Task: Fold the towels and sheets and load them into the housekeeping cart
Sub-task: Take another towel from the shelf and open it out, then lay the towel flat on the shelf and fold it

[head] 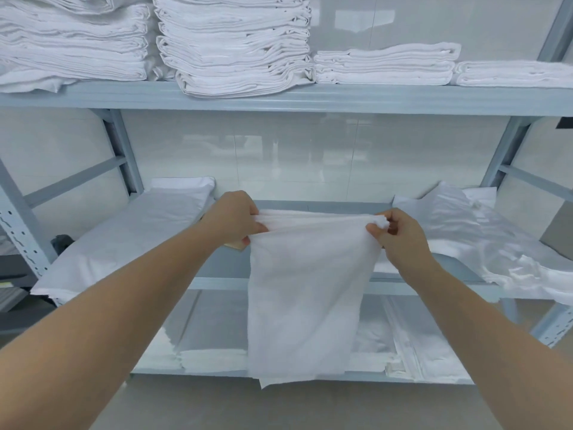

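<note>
1. Head view: our left hand and right hand pinch the top corners of a white terry towel hanging before the grey metal shelving.
2. We judge this towel's folding barely started; folded white stacks fill the far top shelf, and no cart is visible.

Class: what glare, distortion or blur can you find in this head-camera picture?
Head view: glare and reflections on the glossy wall; wide-angle bending of the shelf posts at the edges; even, soft light with faint shadows; the towel and both hands stay fairly sharp.
</note>
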{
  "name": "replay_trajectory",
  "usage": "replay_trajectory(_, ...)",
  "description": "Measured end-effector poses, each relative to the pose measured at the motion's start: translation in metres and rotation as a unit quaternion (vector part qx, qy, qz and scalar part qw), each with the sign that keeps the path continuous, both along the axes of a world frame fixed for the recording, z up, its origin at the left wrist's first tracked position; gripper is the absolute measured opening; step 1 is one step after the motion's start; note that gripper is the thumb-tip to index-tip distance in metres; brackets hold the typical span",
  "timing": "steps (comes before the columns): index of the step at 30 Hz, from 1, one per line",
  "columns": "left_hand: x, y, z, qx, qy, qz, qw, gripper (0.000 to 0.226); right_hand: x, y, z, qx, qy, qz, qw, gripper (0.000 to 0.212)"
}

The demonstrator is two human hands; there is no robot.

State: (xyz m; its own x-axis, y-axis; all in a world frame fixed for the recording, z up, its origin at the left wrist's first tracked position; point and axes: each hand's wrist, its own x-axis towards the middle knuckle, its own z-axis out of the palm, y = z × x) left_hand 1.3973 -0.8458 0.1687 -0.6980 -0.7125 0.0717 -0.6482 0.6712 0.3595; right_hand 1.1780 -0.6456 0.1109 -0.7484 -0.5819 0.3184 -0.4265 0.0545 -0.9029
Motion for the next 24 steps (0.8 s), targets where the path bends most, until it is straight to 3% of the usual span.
replay_trajectory(5, 0.002, -0.002, -0.007, 0.095, -0.084, -0.009, 0.992, 0.019, -0.006, -0.011, -0.011, 0.051, 0.017, 0.0, 0.999, 0.011)
replay_trajectory(9, 0.005, -0.003, -0.006, 0.293, 0.022, 0.029, 0.955, 0.015, -0.015, -0.012, -0.015, 0.06, 0.025, 0.001, 0.998, 0.011)
replay_trajectory(13, -0.002, 0.003, -0.014, 0.408, 0.153, 0.119, 0.892, 0.03, -0.023, -0.015, -0.019, 0.046, 0.018, 0.006, 0.999, 0.012)
replay_trajectory(19, -0.016, 0.009, -0.04, 0.461, 0.267, 0.134, 0.836, 0.017, -0.034, -0.022, -0.024, 0.016, -0.08, 0.043, 0.996, 0.008)
replay_trajectory(24, -0.021, 0.005, -0.054, 0.424, 0.327, 0.076, 0.841, 0.017, -0.042, -0.027, -0.026, -0.037, -0.175, 0.088, 0.98, 0.01)
